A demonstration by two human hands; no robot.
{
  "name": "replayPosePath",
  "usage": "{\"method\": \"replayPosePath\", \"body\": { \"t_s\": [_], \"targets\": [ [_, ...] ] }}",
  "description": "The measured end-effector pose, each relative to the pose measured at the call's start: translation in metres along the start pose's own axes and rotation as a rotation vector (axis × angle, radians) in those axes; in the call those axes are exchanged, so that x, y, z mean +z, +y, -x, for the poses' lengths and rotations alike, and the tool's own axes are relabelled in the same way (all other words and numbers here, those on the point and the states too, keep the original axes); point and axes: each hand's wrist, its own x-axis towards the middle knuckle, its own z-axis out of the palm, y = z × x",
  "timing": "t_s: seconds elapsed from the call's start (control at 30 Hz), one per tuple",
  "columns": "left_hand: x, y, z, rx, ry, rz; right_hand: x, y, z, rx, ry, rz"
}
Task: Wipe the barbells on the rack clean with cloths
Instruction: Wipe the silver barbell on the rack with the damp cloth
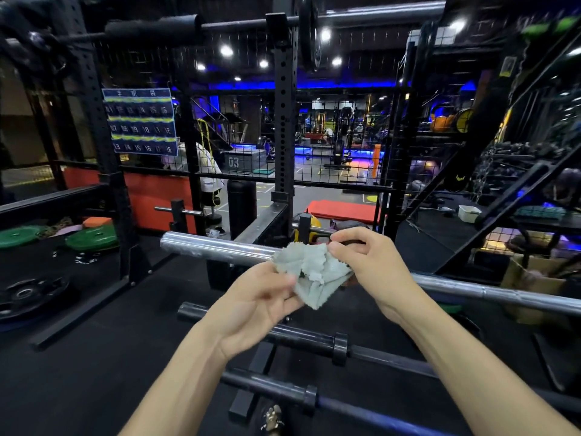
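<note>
A pale grey-green cloth [311, 272] is bunched between both hands, just over a chrome barbell [217, 248] that runs from centre left to the right edge. My left hand [261, 305] pinches the cloth's lower left edge. My right hand [364, 259] pinches its upper right corner with thumb and fingers. The cloth and hands hide the bar's middle. Two black barbells [301, 336] [276, 388] lie lower on the rack, below my forearms. Another barbell [377, 12] rests high on the rack overhead.
A black rack upright [284, 121] stands behind the cloth. Green weight plates [91, 239] and a black plate [28, 294] lie on the floor at left. A cardboard box [534, 278] sits at right, wire mesh panels and a red mat [339, 210] behind.
</note>
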Motion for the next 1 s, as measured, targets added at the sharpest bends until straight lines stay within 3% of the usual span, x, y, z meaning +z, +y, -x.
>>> {"method": "replayPosePath", "body": {
  "t_s": [0.1, 0.23, 0.4, 0.57, 0.67, 0.73, 0.8, 0.87, 0.93, 1.0],
  "targets": [
    [0.007, 0.001, 0.003, -0.011, 0.157, -0.210, -0.003, -0.004, 0.010, 0.057, -0.039, -0.096],
    [0.024, 0.001, 0.004, 0.008, 0.308, -0.392, -0.010, -0.005, 0.024, -0.011, -0.082, -0.059],
    [0.037, 0.003, 0.006, 0.027, 0.508, -0.545, -0.012, -0.005, 0.046, 0.031, -0.273, -0.031],
    [0.041, 0.013, 0.014, -0.032, 0.327, -0.614, -0.005, -0.002, 0.069, 0.170, -0.553, -0.088],
    [0.042, 0.017, 0.022, -0.203, 0.193, -0.564, 0.001, 0.004, 0.072, 0.279, -0.479, -0.254],
    [0.044, 0.017, 0.026, -0.252, 0.187, -0.592, 0.002, 0.006, 0.073, 0.337, -0.395, -0.347],
    [0.038, 0.010, 0.029, -0.184, 0.312, -0.659, 0.003, 0.006, 0.073, 0.336, -0.318, -0.389],
    [0.034, 0.004, 0.035, 0.024, 0.396, -0.905, 0.002, 0.003, 0.074, 0.316, -0.267, -0.367],
    [0.036, 0.000, 0.043, 0.165, 0.284, -1.057, 0.001, 0.002, 0.075, 0.300, -0.245, -0.376],
    [0.041, -0.007, 0.046, 0.185, 0.185, -1.105, -0.001, 0.002, 0.075, 0.289, -0.264, -0.412]
  ]
}}
